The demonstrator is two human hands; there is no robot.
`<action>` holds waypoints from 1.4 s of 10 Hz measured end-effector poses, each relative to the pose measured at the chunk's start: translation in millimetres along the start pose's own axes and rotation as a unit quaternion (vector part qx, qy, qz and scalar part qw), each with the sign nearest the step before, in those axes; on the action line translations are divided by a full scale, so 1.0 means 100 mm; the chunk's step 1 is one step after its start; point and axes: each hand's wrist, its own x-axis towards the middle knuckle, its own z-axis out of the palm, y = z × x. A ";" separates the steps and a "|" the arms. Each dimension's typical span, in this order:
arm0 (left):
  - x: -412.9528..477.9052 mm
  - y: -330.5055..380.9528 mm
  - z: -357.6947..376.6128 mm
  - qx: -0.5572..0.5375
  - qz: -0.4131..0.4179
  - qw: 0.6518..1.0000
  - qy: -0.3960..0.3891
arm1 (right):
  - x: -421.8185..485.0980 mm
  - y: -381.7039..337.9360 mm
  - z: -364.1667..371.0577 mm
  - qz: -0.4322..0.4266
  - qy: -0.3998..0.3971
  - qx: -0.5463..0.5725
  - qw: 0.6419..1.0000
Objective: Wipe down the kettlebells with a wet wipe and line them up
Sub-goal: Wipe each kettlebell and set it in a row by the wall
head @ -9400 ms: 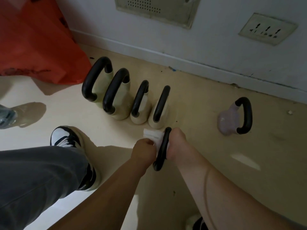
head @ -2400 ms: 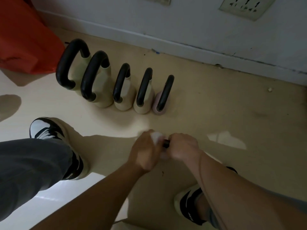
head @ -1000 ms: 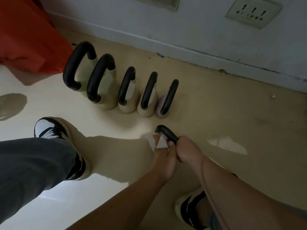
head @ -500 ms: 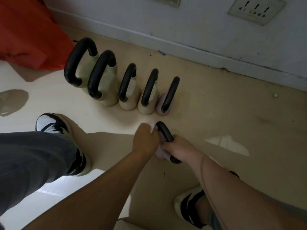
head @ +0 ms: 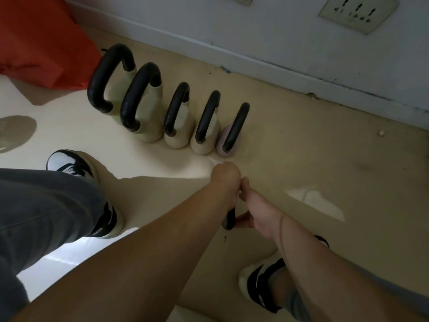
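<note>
Both bare forearms reach forward and down from the bottom of the view and meet low over the beige floor (head: 301,147). The left hand (head: 226,176) is closed in a fist, knuckles up, over the top of a small kettlebell. A white scrap of wet wipe (head: 216,162) shows at the fist's far edge. The right hand (head: 258,212) sits just behind, thumb and fingers pinching the lower end of the black handle (head: 229,220). The kettlebell's body is hidden between the hands. Half a second ago the handle's upper loop showed above the hands; now the left fist covers it and only the near end shows. Just beyond, the row of five kettlebells (head: 178,117) stands unchanged near the wall (head: 255,24), largest at left and the pale pink one (head: 223,140) at right.
</note>
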 end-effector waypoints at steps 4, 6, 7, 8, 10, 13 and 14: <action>-0.19 -1.26 -0.51 0.226 0.352 0.907 -0.038 | 0.17 -0.12 -0.05 0.008 -0.030 0.044 0.999; 0.30 0.04 -0.04 0.120 0.011 0.991 -0.061 | 0.18 -0.08 -0.01 -0.017 -0.057 0.012 0.998; 0.34 0.02 -0.07 0.188 0.044 0.979 -0.071 | 0.22 -0.08 -0.01 -0.008 -0.053 0.013 0.999; 0.07 -0.74 -0.23 0.261 0.232 0.937 -0.031 | 0.22 -0.05 -0.08 0.018 -0.051 0.055 0.997; -0.30 -1.45 -0.68 0.264 0.389 0.881 -0.050 | 0.22 -0.16 -0.08 0.007 -0.057 0.007 0.998; 0.33 0.16 -0.21 0.147 0.003 0.985 -0.091 | 0.24 -0.15 0.00 0.002 -0.038 -0.003 0.999; 0.28 -0.16 -0.25 0.182 0.039 0.979 -0.077 | 0.24 -0.12 -0.02 0.017 -0.034 0.014 0.999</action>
